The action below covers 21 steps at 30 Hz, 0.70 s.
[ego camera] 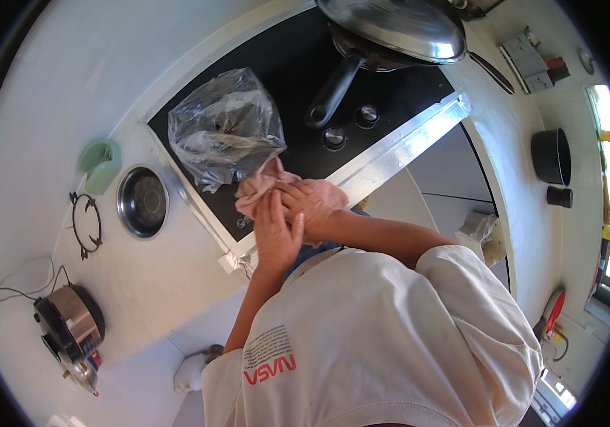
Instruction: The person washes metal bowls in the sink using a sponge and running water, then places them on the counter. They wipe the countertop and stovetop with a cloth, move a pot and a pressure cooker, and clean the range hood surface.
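A crumpled pink cloth [331,193] lies at the front edge of the black glass cooktop [294,133], partly over its foil-covered metal rim [390,155]. My right hand [305,205] bears down on the cloth, its fingers pointing left. Beside it, touching, my left hand [277,229] rests its straight fingers on the same cloth with the thumb apart. The undersides of both hands are hidden. Just beyond the cloth, a clear plastic bag [227,128] covers the left part of the cooktop; what is beneath shows only vaguely. Two control knobs [334,139] are to the right of the bag.
A lidded pan [390,32] stands at the back right, its black handle [334,93] pointing towards me. On the left counter are a metal bowl [143,202], a pan support ring [87,224], a green plastic holder [99,163] and an electric cooker [73,320] with cords. A black pot [550,156] stands far right.
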Motion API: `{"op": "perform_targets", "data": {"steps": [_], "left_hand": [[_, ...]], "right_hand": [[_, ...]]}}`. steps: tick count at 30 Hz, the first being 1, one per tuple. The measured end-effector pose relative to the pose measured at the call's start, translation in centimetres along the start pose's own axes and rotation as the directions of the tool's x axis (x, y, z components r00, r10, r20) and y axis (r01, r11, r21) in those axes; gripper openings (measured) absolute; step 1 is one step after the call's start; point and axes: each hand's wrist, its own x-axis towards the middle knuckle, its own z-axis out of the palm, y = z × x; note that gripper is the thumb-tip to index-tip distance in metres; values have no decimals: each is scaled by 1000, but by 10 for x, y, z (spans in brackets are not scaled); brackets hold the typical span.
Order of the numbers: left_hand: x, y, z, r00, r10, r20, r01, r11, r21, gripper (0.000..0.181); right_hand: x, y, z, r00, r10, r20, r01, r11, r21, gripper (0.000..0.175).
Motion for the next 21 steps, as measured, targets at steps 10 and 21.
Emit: {"op": "perform_targets", "data": {"steps": [10, 21], "left_hand": [[69, 74, 70, 972, 112, 206, -105, 993, -45, 69], [125, 141, 135, 954, 157, 256, -142, 987, -75, 75]], "right_hand": [[-88, 76, -70, 977, 142, -162, -157, 984, -88, 52], [-144, 165, -101, 947, 127, -296, -159, 983, -87, 50]]}}
